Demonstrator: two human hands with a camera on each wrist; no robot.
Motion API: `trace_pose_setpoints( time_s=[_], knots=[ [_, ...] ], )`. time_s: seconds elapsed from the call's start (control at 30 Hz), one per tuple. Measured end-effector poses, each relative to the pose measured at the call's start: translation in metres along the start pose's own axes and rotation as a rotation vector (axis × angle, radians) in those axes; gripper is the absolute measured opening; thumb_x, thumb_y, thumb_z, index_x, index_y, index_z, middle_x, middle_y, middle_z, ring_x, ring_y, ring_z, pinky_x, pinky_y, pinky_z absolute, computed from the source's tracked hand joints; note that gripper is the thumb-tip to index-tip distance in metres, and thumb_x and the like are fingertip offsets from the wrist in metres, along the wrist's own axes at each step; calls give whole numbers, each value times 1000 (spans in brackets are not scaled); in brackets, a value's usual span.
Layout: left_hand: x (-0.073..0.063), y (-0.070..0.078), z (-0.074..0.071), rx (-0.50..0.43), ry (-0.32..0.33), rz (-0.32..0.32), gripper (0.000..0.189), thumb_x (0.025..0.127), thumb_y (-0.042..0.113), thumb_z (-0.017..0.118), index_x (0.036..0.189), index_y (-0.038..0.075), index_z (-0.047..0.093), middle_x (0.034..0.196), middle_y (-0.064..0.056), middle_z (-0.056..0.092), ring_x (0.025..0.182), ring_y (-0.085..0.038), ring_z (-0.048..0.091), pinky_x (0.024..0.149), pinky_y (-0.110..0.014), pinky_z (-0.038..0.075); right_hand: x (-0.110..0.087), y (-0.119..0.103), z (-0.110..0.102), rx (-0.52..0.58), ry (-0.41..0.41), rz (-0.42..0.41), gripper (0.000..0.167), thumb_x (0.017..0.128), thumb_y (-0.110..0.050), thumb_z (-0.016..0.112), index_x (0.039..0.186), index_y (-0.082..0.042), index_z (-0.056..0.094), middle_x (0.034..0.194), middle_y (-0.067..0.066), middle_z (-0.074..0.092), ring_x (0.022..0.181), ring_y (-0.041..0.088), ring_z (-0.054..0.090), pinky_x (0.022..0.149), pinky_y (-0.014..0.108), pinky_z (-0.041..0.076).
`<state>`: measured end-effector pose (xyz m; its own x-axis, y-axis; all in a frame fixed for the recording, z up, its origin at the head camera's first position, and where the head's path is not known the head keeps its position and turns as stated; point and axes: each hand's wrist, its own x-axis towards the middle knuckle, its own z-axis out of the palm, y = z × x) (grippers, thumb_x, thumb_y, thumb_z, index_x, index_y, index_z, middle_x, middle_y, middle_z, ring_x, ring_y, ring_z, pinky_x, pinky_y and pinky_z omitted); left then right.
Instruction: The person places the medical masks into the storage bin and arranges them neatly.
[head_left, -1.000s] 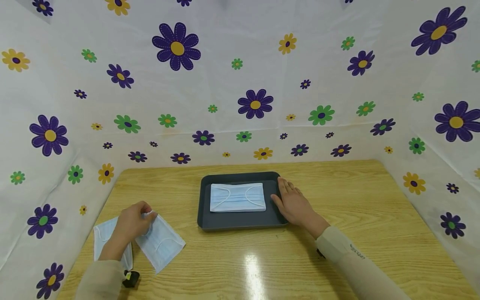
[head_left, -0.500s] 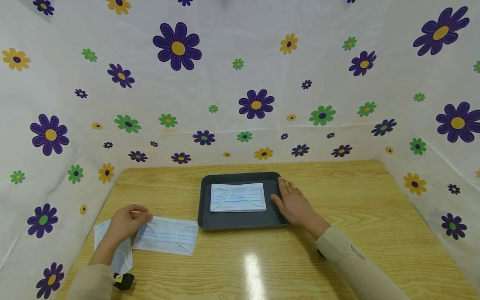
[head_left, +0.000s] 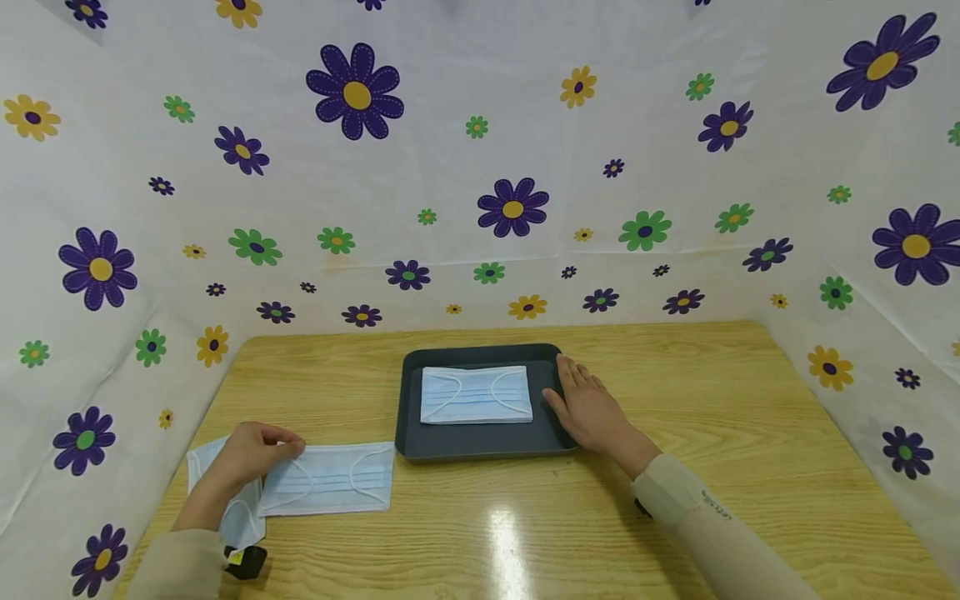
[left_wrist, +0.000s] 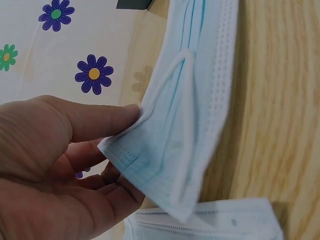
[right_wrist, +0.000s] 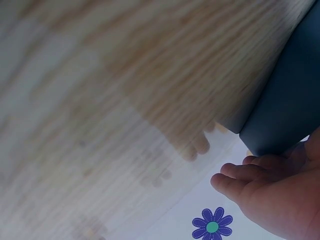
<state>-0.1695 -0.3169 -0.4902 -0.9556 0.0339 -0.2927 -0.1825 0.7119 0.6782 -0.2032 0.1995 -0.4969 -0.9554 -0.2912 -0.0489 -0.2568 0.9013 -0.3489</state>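
Note:
My left hand (head_left: 255,457) pinches the corner of a light blue face mask (head_left: 333,479) between thumb and fingers. In the left wrist view the mask (left_wrist: 172,110) hangs from that pinch with its white ear loop showing. A second face mask (head_left: 243,517) lies on the table partly under the left hand and wrist. Against the right rim of a dark grey tray (head_left: 480,443) rests my right hand (head_left: 592,408), its fingers straight. Inside the tray lies a small stack of face masks (head_left: 476,396), ear loops uppermost.
The wooden table (head_left: 675,517) reaches back to a white cloth backdrop (head_left: 420,167) printed with flowers, which also hangs at both sides. A small black object (head_left: 246,562) sits at the left wrist.
The mask in my left hand has swung from a slanted hang to lengthwise, its far end now beside the tray. The left hand has shifted slightly left and lower; the right hand stays put.

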Motion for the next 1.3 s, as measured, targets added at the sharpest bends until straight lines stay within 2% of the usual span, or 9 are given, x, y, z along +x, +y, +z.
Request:
trace_pose_setpoints(
  time_s=[0.2, 0.33, 0.5, 0.63, 0.73, 0.8, 0.87, 1.1, 1.3],
  knots=[
    [-1, -2, -4, 47, -6, 51, 32, 108, 23, 61, 118, -6, 71, 121, -27, 68, 93, -23, 57, 72, -31, 47, -1, 1, 0, 4, 1, 3, 74, 115, -37, 41, 163, 12, 15, 169, 33, 23, 156, 52, 27, 124, 66, 27],
    [-1, -5, -7, 9, 8, 17, 38, 109, 27, 60, 125, -7, 68, 131, -31, 64, 93, -21, 57, 69, -30, 49, -1, 1, 0, 2, 2, 1, 74, 115, -37, 42, 163, 12, 15, 169, 33, 23, 156, 51, 27, 124, 66, 27],
    [2, -11, -5, -193, -28, -71, 54, 107, 33, 63, 145, -5, 56, 147, -34, 54, 100, -13, 62, 75, -28, 57, 0, 2, 1, -3, 4, -1, 74, 115, -37, 41, 163, 12, 15, 169, 33, 23, 156, 51, 27, 125, 65, 27],
    [4, -16, -4, -345, -70, -116, 62, 105, 31, 67, 154, -2, 48, 163, -38, 32, 109, -5, 64, 83, -26, 59, 0, 2, 1, -6, 7, -3, 73, 115, -37, 41, 163, 12, 16, 169, 33, 24, 156, 51, 28, 124, 65, 28],
    [5, -16, -2, -356, -50, -123, 60, 105, 29, 69, 153, -2, 50, 119, -24, 68, 91, 1, 59, 75, -24, 55, 0, 2, 1, -4, 3, -3, 73, 115, -37, 41, 163, 12, 16, 169, 32, 23, 156, 51, 27, 125, 65, 27],
    [4, -15, -2, -332, -21, -113, 57, 104, 29, 69, 150, -2, 54, 84, -2, 61, 78, 1, 53, 68, -24, 51, 0, 3, 1, -2, 1, -4, 74, 115, -37, 41, 163, 12, 16, 169, 32, 23, 156, 51, 27, 125, 65, 27],
    [3, -12, -1, -307, 13, -92, 55, 104, 29, 69, 148, -3, 57, 65, 12, 33, 63, -3, 42, 59, -24, 44, 0, 2, 1, 1, 2, -5, 74, 115, -37, 41, 163, 12, 15, 169, 32, 23, 156, 51, 27, 124, 65, 27],
    [2, -10, 0, -296, 87, -46, 55, 104, 30, 69, 146, -4, 58, 60, 15, 32, 58, -2, 35, 55, -20, 39, 0, 2, 1, -4, 5, -9, 73, 115, -36, 41, 163, 13, 16, 169, 33, 24, 156, 52, 28, 124, 66, 27],
    [4, -14, -2, -437, 104, -71, 50, 103, 34, 71, 141, 3, 64, 64, 16, 41, 63, 0, 46, 59, -19, 44, 0, 0, 0, 1, 3, -1, 72, 115, -35, 41, 163, 13, 16, 169, 33, 24, 155, 52, 28, 124, 66, 27]
  ],
)
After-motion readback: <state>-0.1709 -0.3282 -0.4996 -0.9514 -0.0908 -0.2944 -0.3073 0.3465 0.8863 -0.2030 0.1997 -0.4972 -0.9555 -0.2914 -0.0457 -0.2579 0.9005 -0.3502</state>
